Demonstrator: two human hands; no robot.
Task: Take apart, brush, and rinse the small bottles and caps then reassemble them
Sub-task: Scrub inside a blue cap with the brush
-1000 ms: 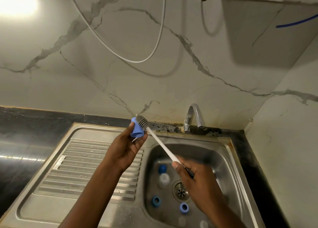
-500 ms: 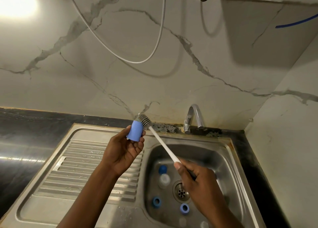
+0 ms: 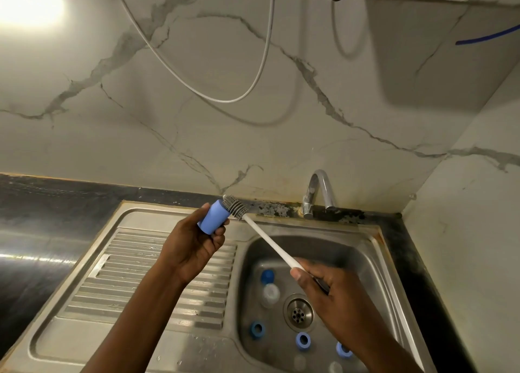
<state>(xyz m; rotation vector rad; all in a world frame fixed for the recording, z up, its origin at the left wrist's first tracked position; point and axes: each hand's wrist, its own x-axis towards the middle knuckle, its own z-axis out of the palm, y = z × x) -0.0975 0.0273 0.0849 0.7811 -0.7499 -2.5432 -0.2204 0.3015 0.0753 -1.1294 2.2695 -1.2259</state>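
Fingers [image 3: 218, 239] of the left hand [image 3: 194, 249] are curled round a blue piece [image 3: 213, 216], which could be a cap or a small bottle body. It is held up over the draining board [image 3: 135, 274] with its open end turned toward the brush [image 3: 235, 207]. The brush's white handle is gripped at its lower end by the right hand [image 3: 332, 294], fingers closed about it, above the basin [image 3: 351, 260]. The bristle head is laid against the mouth of the blue piece and is not clearly inside it. In the basin near the drain [image 3: 298, 312] are seen a blue cap [image 3: 267, 276], a clear bottle [image 3: 270, 294] and three blue rings [image 3: 303, 341], scattered as loose parts. The taking apart is judged done and the brushing under way. No water is seen running from the tap [image 3: 319, 192], so rinsing and reassembly appear to be left.
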